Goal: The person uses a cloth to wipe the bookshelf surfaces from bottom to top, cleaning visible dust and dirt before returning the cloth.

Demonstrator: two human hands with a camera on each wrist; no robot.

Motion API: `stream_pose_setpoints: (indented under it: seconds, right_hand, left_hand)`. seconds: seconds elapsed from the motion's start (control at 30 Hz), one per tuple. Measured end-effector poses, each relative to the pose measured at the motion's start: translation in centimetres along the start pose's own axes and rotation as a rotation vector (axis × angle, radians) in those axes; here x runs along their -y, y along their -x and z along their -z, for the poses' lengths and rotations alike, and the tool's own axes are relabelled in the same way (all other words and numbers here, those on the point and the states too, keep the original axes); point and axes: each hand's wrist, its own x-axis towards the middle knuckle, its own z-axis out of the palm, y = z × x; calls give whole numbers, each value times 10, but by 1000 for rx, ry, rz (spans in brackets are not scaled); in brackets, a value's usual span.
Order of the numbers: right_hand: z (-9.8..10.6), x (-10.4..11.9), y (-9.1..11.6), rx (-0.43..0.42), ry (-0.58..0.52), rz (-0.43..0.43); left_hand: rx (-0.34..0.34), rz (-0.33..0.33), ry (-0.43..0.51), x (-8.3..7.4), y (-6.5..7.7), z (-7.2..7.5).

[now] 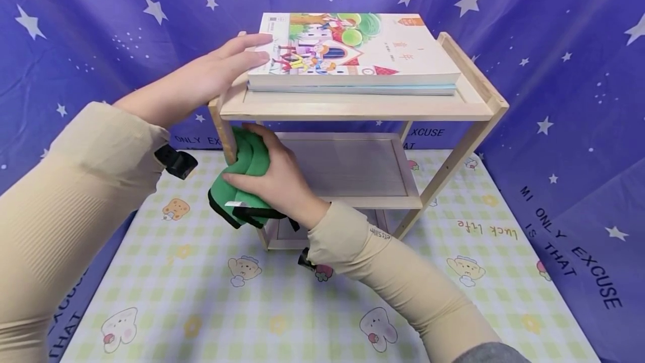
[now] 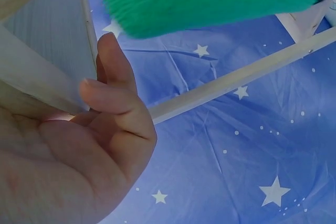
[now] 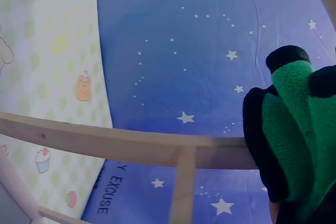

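A small wooden shelf [image 1: 353, 106] with several tiers stands on the table. My left hand [image 1: 216, 74] holds its upper left side, two fingers reaching onto the edge of the top book [image 1: 347, 43]; in the left wrist view the left hand [image 2: 105, 145] has bent fingers against the wood. A folded green cloth [image 1: 247, 156] with black edging and a white tag is in my right hand [image 1: 284, 175], thumb in front. The cloth touches the left front post below the top board. In the right wrist view the cloth [image 3: 291, 129] hides most of the fingers.
More than one book lies stacked on the top board. The lower board [image 1: 347, 167] is visible beneath. A checked tablecloth [image 1: 302, 307] with cartoon prints covers the table. Blue star-patterned fabric [image 1: 569, 99] hangs behind and at both sides.
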Motion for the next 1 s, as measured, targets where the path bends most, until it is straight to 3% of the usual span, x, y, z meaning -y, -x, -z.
stream_pose_setpoints:
  seconds: [0.17,0.47,0.63,0.8,1.0]
  right_hand:
    - [4,9,-4,-33,-38,-12]
    - [11,26,-12,-81,-119,83]
    - [12,30,-13,-90,-138,96]
    - [9,26,-10,-69,-131,69]
    - [5,20,-7,-46,-40,34]
  left_hand:
    - [4,-7,-10,0,-1,0]
    - [12,6,-28,0,0,2]
    - [8,-4,-18,0,0,1]
    - [10,-9,-14,0,1,0]
    - [5,-23,19,0,-1,0]
